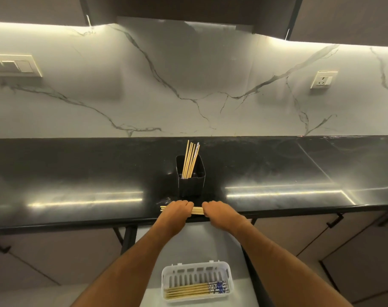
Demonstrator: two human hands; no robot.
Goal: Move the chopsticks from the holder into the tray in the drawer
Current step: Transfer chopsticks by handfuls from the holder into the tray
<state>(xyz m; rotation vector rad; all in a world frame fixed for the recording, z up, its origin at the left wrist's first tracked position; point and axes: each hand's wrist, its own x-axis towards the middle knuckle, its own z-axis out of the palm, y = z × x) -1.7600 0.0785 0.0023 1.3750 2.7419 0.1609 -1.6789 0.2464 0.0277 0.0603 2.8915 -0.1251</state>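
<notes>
A black square holder (191,181) stands on the dark counter with several wooden chopsticks (190,160) upright in it. In front of it, at the counter's front edge, my left hand (176,212) and my right hand (215,212) both grip one horizontal bundle of chopsticks (197,210); its ends stick out left of my left hand. Below, a white slotted tray (173,273) sits in the open drawer and holds several chopsticks (188,292) lying flat, their blue patterned ends to the right.
The black counter (77,173) runs wall to wall under a marble backsplash. A power socket (323,79) is on the wall at right, a switch panel (11,65) at left. Cabinet doors with black handles (334,220) flank the open drawer (213,247).
</notes>
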